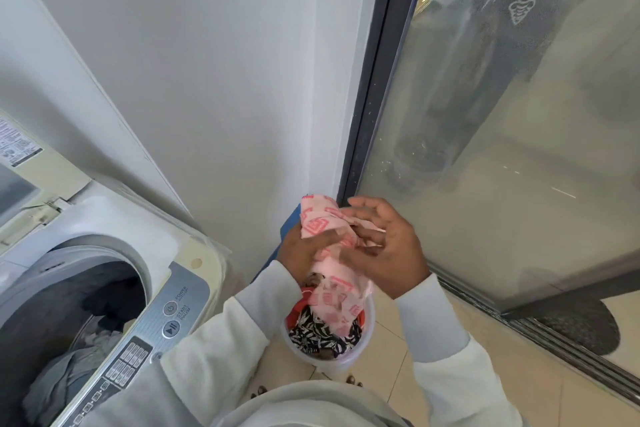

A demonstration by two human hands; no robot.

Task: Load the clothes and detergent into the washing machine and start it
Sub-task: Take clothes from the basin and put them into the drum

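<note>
Beige tile floor (391,350), white wall (207,62), glass door (502,149) rt.

Bare hands (349,250), long white fleecy sleeves (256,302), pale grey top (311,406).
</note>
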